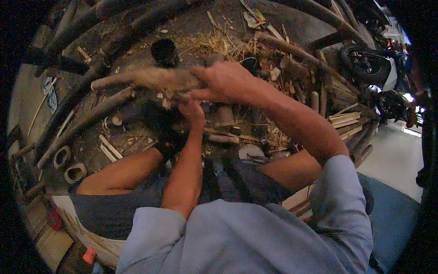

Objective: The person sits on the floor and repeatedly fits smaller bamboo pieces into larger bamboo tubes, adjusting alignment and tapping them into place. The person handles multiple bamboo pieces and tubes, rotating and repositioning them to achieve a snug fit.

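Note:
A brown, rough-looking wooden pole piece point(146, 78), smeared by motion, stretches left from my hands. Its right end runs in between the thumb and forefinger of my right hand point(223, 82), which looks closed on it. Just below, my left hand point(194, 112) is closed at the piece's underside, against something dark and narrow that I cannot make out. Behind the hands, a short grey-brown stump point(214, 59) shows in part. Beyond the pole stands a black round container point(164, 51).
Wood chips, straw point(214, 45) and split sticks point(109, 148) litter the ground. A long pole point(84, 121) lies at left, near hollow cut bamboo pieces point(75, 173). Thick poles point(315, 61) frame the far side; split strips point(344, 119) are stacked at right. Motorcycles point(365, 64) stand beyond.

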Action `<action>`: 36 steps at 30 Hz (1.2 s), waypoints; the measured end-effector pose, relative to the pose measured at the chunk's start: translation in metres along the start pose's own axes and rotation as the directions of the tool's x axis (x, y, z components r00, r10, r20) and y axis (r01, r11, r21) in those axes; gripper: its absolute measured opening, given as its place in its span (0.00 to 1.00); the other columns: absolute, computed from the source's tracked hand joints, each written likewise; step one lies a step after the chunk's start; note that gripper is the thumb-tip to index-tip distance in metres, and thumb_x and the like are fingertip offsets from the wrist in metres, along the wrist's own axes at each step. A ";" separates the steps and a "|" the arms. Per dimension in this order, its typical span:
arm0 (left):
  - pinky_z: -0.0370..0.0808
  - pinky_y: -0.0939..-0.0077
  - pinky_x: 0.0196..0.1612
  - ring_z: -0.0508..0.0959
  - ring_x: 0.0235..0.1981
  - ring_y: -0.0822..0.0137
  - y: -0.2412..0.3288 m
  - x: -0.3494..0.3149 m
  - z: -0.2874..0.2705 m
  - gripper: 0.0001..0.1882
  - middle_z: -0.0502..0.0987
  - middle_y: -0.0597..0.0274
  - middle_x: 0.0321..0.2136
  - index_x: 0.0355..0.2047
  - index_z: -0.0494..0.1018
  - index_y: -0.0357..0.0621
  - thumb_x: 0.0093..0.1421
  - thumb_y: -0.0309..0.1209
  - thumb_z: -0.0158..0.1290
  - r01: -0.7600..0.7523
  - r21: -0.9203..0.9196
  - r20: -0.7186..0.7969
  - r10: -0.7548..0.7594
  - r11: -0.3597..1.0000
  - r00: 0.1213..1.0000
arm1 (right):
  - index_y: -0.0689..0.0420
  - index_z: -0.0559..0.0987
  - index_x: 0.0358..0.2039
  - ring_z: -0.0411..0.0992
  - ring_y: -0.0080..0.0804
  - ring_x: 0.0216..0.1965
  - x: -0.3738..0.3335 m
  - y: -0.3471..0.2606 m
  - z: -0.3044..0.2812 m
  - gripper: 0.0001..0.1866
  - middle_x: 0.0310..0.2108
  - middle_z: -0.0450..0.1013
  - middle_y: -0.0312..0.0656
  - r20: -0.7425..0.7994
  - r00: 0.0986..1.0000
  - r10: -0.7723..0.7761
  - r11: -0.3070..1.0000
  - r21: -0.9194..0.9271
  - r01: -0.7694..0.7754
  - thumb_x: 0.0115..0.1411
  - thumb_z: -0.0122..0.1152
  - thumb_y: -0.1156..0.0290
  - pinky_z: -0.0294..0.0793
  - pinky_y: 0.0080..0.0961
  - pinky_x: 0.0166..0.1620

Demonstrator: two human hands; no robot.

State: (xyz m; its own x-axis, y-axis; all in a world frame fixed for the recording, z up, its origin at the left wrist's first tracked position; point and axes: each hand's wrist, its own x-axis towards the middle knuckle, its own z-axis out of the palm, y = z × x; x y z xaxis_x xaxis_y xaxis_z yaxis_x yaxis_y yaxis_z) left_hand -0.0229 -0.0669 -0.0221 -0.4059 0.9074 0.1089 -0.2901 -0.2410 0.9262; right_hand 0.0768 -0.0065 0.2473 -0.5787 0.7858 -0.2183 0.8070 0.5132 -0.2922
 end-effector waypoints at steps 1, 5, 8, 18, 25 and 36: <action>0.73 0.60 0.54 0.76 0.47 0.61 -0.005 -0.003 -0.004 0.22 0.75 0.55 0.49 0.54 0.69 0.36 0.67 0.40 0.50 0.019 -0.053 0.027 -0.018 0.998 0.999 | 0.56 0.74 0.56 0.78 0.62 0.32 -0.001 0.000 0.001 0.36 0.27 0.78 0.60 0.058 0.998 0.026 0.994 0.100 -0.032 0.60 0.58 0.37 0.77 0.54 0.36; 0.69 0.58 0.58 0.77 0.47 0.59 -0.014 -0.011 -0.007 0.24 0.75 0.53 0.52 0.54 0.70 0.34 0.69 0.42 0.47 0.211 0.395 -0.046 -0.210 0.894 0.977 | 0.55 0.73 0.56 0.78 0.62 0.33 -0.003 0.004 0.000 0.36 0.28 0.78 0.60 0.037 0.999 0.017 0.995 0.099 -0.020 0.60 0.58 0.38 0.77 0.54 0.37; 0.66 0.59 0.60 0.78 0.45 0.58 0.007 -0.018 -0.002 0.24 0.77 0.53 0.49 0.50 0.72 0.34 0.70 0.44 0.44 0.358 0.333 -0.102 -0.344 0.872 0.933 | 0.55 0.73 0.57 0.78 0.61 0.34 -0.007 0.010 -0.002 0.36 0.29 0.78 0.60 0.036 0.994 0.103 0.988 0.115 -0.107 0.59 0.60 0.39 0.77 0.54 0.38; 0.73 0.62 0.49 0.77 0.44 0.64 0.108 0.037 0.063 0.19 0.78 0.56 0.44 0.45 0.73 0.36 0.62 0.39 0.61 0.464 0.106 -0.114 -0.453 0.880 0.884 | 0.47 0.69 0.62 0.79 0.59 0.39 -0.091 0.081 0.003 0.39 0.32 0.79 0.57 -0.186 0.866 0.464 0.879 0.221 -0.423 0.58 0.61 0.37 0.77 0.48 0.42; 0.70 0.49 0.57 0.72 0.52 0.35 0.062 0.118 0.008 0.38 0.73 0.36 0.51 0.58 0.67 0.35 0.47 0.39 0.65 -0.224 0.900 0.328 -0.243 0.373 0.913 | 0.58 0.69 0.63 0.77 0.59 0.46 -0.186 0.185 0.039 0.43 0.41 0.79 0.60 -0.104 0.612 0.784 0.612 -0.038 -0.790 0.60 0.56 0.34 0.76 0.49 0.46; 0.66 0.45 0.61 0.65 0.62 0.40 0.038 0.079 -0.035 0.43 0.70 0.43 0.58 0.54 0.74 0.46 0.43 0.61 0.66 -0.509 0.852 0.523 -0.217 0.120 0.824 | 0.57 0.71 0.59 0.76 0.56 0.48 -0.209 0.232 0.122 0.36 0.43 0.77 0.56 -0.032 0.563 0.826 0.557 -0.102 -0.824 0.62 0.59 0.41 0.76 0.50 0.46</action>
State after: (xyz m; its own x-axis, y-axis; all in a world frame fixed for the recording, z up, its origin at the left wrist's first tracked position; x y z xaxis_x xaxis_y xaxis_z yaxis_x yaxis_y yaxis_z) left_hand -0.0965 -0.0167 0.0088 0.1820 0.9802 0.0775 0.9105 -0.1977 0.3632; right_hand 0.3702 -0.0940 0.1112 0.3448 0.8772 -0.3342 0.9386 -0.3264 0.1116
